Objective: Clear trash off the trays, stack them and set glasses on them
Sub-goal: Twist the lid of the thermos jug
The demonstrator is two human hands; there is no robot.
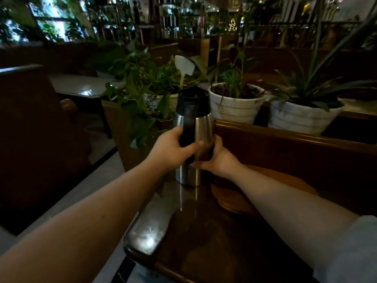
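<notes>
Both hands grip the steel flask (193,139) — left hand (173,150) on its handle, right hand (217,158) steadying its side — so it should stay upright, clear of the round wooden trays (234,201) just right of it

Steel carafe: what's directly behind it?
Behind the steel carafe: leafy plants and a white striped pot on the wooden ledge. Both hands cover its middle; its contents are unseen.

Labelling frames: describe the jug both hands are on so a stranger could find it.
On the dark glossy wooden table, at its far edge before the white plant pots, stands a tall brushed-steel jug with black lid and handle. The left hand and right hand grip it; it is the only metal vessel.
</notes>
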